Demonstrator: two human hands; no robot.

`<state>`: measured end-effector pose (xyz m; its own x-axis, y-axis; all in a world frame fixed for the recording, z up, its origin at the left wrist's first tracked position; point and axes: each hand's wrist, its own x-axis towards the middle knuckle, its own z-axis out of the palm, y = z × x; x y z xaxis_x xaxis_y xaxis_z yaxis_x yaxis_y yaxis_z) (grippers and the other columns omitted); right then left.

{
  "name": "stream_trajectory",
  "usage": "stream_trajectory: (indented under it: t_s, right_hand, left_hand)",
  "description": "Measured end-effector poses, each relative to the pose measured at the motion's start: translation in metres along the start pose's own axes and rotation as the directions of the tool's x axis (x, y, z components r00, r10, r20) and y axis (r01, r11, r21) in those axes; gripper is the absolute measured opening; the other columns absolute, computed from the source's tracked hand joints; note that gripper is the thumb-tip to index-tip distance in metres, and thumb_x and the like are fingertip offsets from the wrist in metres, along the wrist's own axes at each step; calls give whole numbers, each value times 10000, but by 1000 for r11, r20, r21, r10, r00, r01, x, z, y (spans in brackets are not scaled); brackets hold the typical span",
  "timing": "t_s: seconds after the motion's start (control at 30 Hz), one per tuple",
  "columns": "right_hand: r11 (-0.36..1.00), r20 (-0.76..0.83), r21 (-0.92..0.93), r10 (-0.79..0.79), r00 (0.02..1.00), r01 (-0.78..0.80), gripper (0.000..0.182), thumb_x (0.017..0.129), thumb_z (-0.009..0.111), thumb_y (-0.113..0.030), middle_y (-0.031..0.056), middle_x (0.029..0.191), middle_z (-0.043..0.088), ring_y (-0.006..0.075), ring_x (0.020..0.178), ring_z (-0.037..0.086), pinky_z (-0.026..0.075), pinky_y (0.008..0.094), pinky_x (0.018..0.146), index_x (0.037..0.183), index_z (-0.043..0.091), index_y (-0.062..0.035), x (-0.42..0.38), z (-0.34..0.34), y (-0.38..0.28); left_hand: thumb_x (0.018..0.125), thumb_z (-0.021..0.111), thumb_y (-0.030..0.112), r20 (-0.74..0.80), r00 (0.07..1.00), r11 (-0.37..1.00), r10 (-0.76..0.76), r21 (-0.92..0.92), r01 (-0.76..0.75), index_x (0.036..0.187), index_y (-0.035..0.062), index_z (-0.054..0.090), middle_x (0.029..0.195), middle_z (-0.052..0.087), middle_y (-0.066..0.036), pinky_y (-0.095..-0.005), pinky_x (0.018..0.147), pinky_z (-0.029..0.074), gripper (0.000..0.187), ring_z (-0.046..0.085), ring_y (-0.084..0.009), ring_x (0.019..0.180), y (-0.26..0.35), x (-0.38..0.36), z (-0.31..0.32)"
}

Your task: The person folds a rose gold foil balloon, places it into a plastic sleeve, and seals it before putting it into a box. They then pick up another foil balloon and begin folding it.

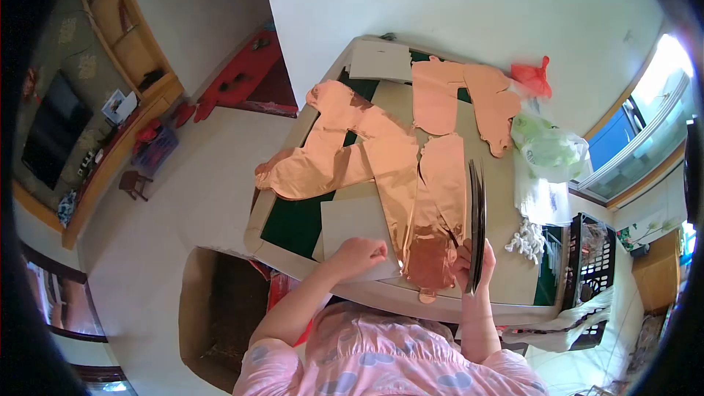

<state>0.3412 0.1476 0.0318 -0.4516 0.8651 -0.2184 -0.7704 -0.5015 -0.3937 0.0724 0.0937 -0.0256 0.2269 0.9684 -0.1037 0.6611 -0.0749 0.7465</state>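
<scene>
My right hand (473, 264) grips a thin stack of dark-edged sheets (477, 220), held upright and seen edge-on near the table's front. Curled above a pale grey board (356, 227) is my left hand (361, 255), its fingers closed; whether anything small is inside cannot be made out. Shiny copper-coloured cut-out sheets (396, 169) spread over the middle of the table (506, 213), several overlapping. One darker copper piece (429, 260) lies between my hands at the front edge. More copper pieces (435, 99) lie at the back, beside another grey board (380, 61).
A green-and-white plastic bag (550, 150), white strings (526, 240) and a black crate (590, 257) are on the right. A red bag (534, 77) sits at the back right. An open cardboard box (227, 315) stands on the floor at lower left.
</scene>
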Motion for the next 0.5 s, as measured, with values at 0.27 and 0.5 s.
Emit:
stream_trajectory:
  t_s: [0.27,0.5]
  right_hand:
    - [998,-39,-33,-58,998,57,245,943,529,-176,-21,655,355,76,573,343,339,185,465,731,438,-96,0,-11,-5]
    - [999,-120,-27,-46,992,43,258,944,533,-178,-37,628,371,64,542,337,313,181,444,714,449,-96,-1,2,-6]
  left_hand:
    - [851,605,229,41,999,995,-7,104,3,950,105,649,899,680,-122,-408,744,509,165,656,-292,851,-1,5,4]
    - [859,617,201,-273,941,968,-201,-204,148,929,39,636,810,669,-119,-350,702,501,177,651,-221,771,-30,-33,-69]
